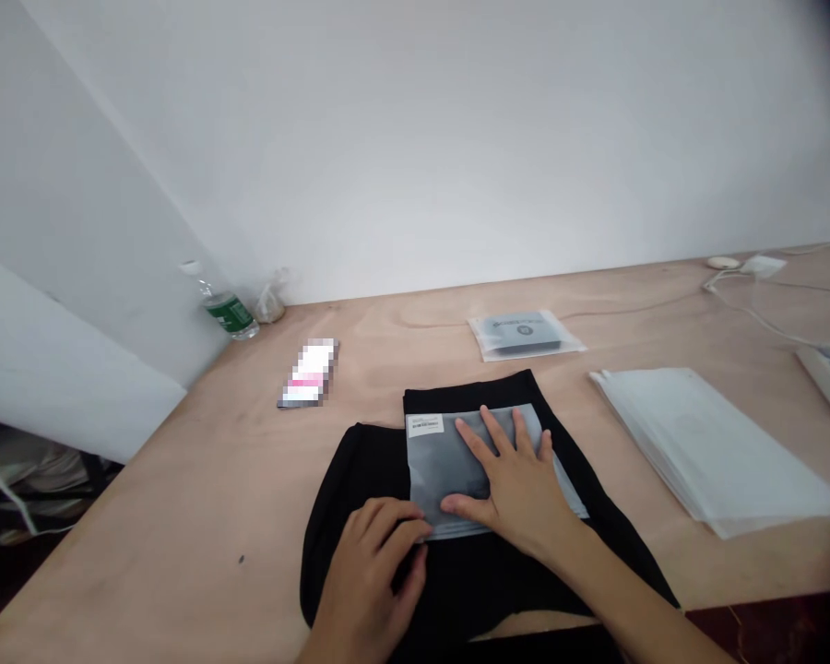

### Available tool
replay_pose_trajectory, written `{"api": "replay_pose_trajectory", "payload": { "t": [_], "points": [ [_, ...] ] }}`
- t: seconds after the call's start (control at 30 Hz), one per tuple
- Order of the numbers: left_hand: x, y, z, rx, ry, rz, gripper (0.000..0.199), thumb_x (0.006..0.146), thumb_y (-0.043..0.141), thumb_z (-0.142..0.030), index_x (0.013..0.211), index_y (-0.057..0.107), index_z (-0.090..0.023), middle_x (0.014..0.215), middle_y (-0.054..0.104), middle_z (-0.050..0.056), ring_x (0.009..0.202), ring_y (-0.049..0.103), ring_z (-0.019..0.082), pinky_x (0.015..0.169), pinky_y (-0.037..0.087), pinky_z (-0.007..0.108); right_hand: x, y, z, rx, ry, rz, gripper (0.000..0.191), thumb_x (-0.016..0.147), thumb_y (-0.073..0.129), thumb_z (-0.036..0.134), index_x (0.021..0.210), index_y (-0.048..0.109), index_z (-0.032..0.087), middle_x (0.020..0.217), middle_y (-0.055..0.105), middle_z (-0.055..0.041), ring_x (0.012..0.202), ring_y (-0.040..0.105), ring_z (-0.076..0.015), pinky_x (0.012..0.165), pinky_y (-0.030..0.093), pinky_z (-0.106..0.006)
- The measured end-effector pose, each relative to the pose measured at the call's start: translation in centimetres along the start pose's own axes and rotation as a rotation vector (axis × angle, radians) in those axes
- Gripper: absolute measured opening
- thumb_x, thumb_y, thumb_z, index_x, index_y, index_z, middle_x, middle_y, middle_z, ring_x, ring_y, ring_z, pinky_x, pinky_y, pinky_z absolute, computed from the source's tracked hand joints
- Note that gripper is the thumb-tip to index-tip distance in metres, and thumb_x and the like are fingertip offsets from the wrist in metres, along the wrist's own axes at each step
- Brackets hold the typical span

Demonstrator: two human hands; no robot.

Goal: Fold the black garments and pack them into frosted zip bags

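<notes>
The right hand (518, 489) spreads across a frosted plastic bag (443, 470) on black fabric (470, 590), the left hand (366, 572) curled at its edge.

A frosted bag (449, 470) is laid on folded black cloth (360, 480) on a wooden table (180, 516). The bag is pressed flat by the right hand (518, 484), and its lower edge is touched by the left hand (363, 576). A stack of bags (698, 443) is placed to the right, a filled bag (526, 334) beyond, and a water bottle (228, 309) far left.
</notes>
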State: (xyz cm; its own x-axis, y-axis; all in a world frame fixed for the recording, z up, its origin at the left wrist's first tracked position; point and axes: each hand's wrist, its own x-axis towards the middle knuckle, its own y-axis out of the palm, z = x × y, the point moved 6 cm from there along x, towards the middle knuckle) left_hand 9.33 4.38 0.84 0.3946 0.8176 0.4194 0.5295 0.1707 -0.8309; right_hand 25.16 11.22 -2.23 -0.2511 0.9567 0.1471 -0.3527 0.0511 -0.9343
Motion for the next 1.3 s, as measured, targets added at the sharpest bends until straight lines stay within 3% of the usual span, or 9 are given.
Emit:
{"api": "replay_pose_trajectory", "payload": {
  "t": [0.13, 0.23, 0.37, 0.5, 0.63, 0.77, 0.93, 1.1, 1.3],
  "points": [
    [-0.8, -0.9, 0.6, -0.002, -0.024, -0.045, 0.021, 0.078, 0.051, -0.008, 0.091, 0.059, -0.022, 0.093, 0.062, 0.004, 0.088, 0.057, 0.019, 0.073, 0.049, 0.034, -0.6, -0.3, 0.8, -0.018, -0.144, -0.020, 0.088, 0.064, 0.049, 0.073, 0.137, 0.031, 0.029, 0.145, 0.028, -0.0112, 0.131, 0.012, -0.0430, 0.094, 0.000, -0.072],
    [-0.9, -0.7, 0.5, -0.024, -0.032, -0.078, 0.019, 0.080, 0.051, -0.009, 0.092, 0.059, -0.022, 0.092, 0.063, 0.004, 0.085, 0.058, 0.017, 0.073, 0.050, 0.032, -1.8, -0.9, 2.5, -0.007, -0.301, -0.037, 0.064, 0.079, 0.050, 0.053, 0.136, 0.034, 0.029, 0.143, 0.032, -0.0091, 0.132, 0.020, -0.0352, 0.098, -0.001, -0.067],
    [-0.9, -0.5, 0.5, -0.093, -0.041, -0.126, 0.016, 0.084, 0.047, -0.011, 0.092, 0.058, -0.020, 0.091, 0.063, 0.004, 0.082, 0.060, 0.015, 0.071, 0.051, 0.027, -3.5, -1.2, 5.6, 0.130, -0.468, -0.079, 0.033, 0.087, 0.044, 0.028, 0.119, 0.052, 0.027, 0.129, 0.052, -0.0025, 0.126, 0.036, -0.0235, 0.106, 0.012, -0.054],
    [-1.0, -0.7, 1.0, -0.086, -0.071, -0.185, 0.017, 0.085, 0.045, -0.011, 0.094, 0.055, -0.021, 0.086, 0.065, 0.002, 0.078, 0.063, 0.013, 0.070, 0.052, 0.024, -4.0, -1.1, 7.2, 0.216, -0.479, -0.210, 0.023, 0.085, 0.046, 0.019, 0.104, 0.060, 0.023, 0.106, 0.066, -0.0022, 0.112, 0.049, -0.0209, 0.104, 0.024, -0.048],
    [-1.2, -0.9, 0.9, -0.022, -0.069, -0.240, 0.015, 0.084, 0.046, -0.010, 0.092, 0.054, -0.020, 0.081, 0.064, 0.001, 0.072, 0.062, 0.013, 0.066, 0.051, 0.024, -3.9, -1.0, 7.4, 0.237, -0.488, -0.267, 0.019, 0.083, 0.049, 0.017, 0.095, 0.061, 0.025, 0.102, 0.066, -0.0004, 0.104, 0.054, -0.0186, 0.103, 0.027, -0.046],
    [-1.3, -0.9, 1.0, 0.004, -0.089, -0.275, 0.015, 0.083, 0.048, -0.009, 0.091, 0.054, -0.021, 0.085, 0.061, 0.002, 0.081, 0.058, 0.016, 0.073, 0.048, 0.031, -4.4, -1.9, 5.9, 0.179, -0.514, -0.323, 0.014, 0.079, 0.053, 0.015, 0.084, 0.062, 0.025, 0.105, 0.065, -0.0004, 0.107, 0.053, -0.0191, 0.099, 0.034, -0.044],
    [-1.4, -0.4, 1.8, 0.017, -0.182, -0.203, 0.012, 0.083, 0.050, -0.012, 0.087, 0.054, -0.022, 0.086, 0.059, 0.002, 0.088, 0.054, 0.020, 0.081, 0.042, 0.038, -6.4, -3.4, 1.4, 0.062, -0.448, -0.429, 0.016, 0.077, 0.054, 0.010, 0.084, 0.061, 0.022, 0.103, 0.065, -0.0023, 0.108, 0.053, -0.0214, 0.095, 0.039, -0.046],
    [-1.5, -0.6, 2.1, 0.003, -0.175, -0.197, 0.012, 0.082, 0.051, -0.012, 0.084, 0.053, -0.023, 0.084, 0.059, 0.001, 0.089, 0.052, 0.019, 0.086, 0.038, 0.040, -8.3, -5.3, -3.0, -0.049, -0.347, -0.450, 0.013, 0.077, 0.057, 0.012, 0.082, 0.061, 0.023, 0.101, 0.067, -0.0007, 0.105, 0.056, -0.0211, 0.095, 0.038, -0.045],
    [-1.2, -0.6, 2.0, -0.012, -0.162, -0.177, 0.011, 0.081, 0.051, -0.012, 0.082, 0.052, -0.023, 0.082, 0.060, 0.000, 0.088, 0.052, 0.019, 0.088, 0.038, 0.040, -9.2, -6.8, -5.4, -0.136, -0.320, -0.424, 0.012, 0.078, 0.058, 0.017, 0.085, 0.062, 0.027, 0.100, 0.067, 0.0023, 0.104, 0.057, -0.0197, 0.098, 0.034, -0.046]
  ]
}}
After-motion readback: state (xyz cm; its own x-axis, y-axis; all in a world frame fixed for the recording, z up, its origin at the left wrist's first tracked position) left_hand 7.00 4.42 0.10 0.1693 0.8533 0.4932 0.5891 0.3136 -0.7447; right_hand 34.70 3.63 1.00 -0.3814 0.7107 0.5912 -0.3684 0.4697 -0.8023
